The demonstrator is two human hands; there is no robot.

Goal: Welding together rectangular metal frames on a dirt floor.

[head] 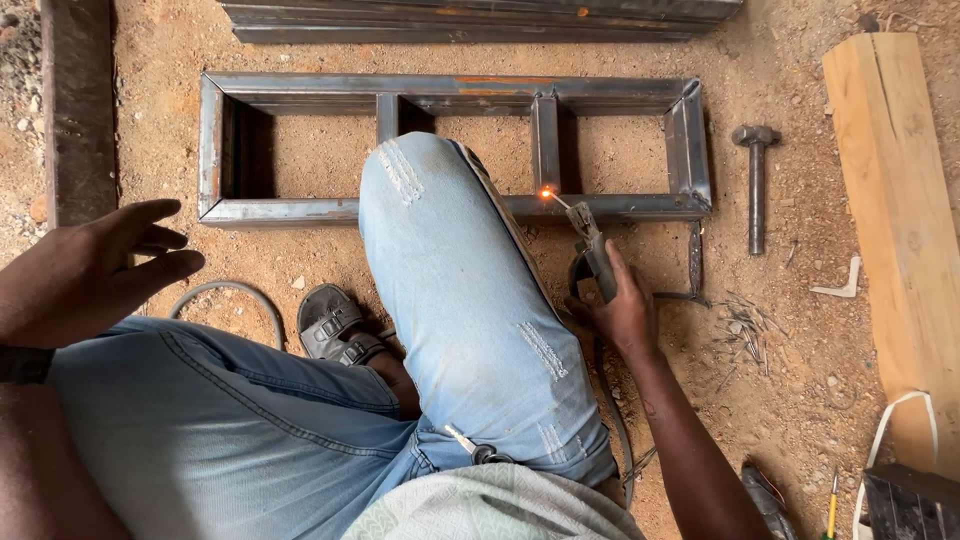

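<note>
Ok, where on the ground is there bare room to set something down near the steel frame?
Bare sand lies between the hammer and the wooden plank, and inside the steel frame, in its right-hand bays. Below the frame on the left, by the cable, is open too. It is crowded beside the right hand, where spent rod stubs litter the ground.

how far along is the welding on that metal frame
Looks done: the rectangular steel frame lies assembled on the ground, both inner uprights in place. In hand: the right hand grips the electrode holder, its rod sparking at the second upright's bottom joint. The left hand is raised, empty. Left: unclear; weld quality at the other joints can't be judged. A hammer lies nearby.
</note>
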